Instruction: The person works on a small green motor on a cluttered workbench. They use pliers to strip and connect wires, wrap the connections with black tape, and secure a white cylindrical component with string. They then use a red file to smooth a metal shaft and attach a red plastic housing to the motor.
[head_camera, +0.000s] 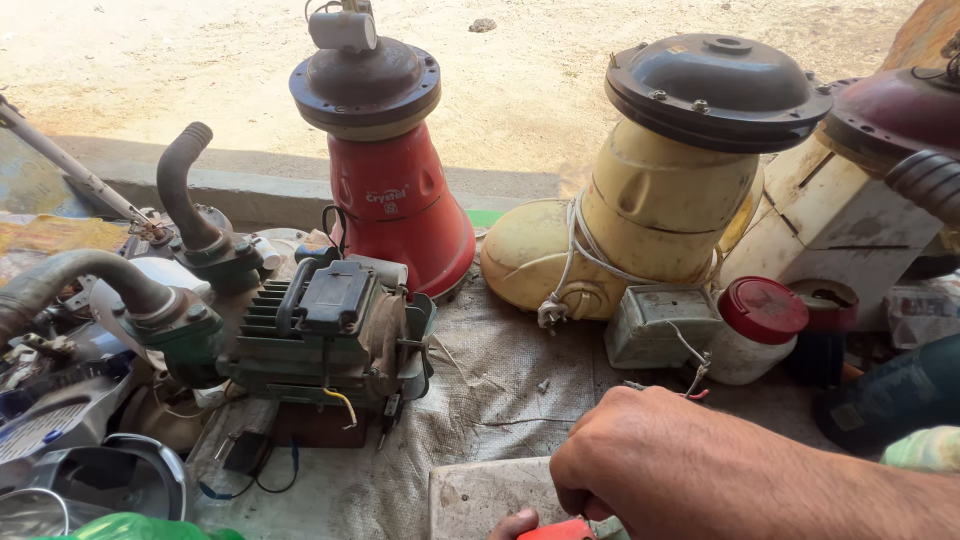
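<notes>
A: What's the right hand (650, 465) doing?
B: Its grip is closed on a red tool (558, 531) at the table's (480, 400) near edge; the left hand (515, 524) shows only a fingertip, can't tell
A: Risk?
B: It might snag the thin wires (690, 385) just beside those knuckles

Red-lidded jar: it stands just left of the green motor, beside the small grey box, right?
Not quite. In the head view the red-lidded jar stands far right of the green motor, though it is beside the small grey box.
</notes>
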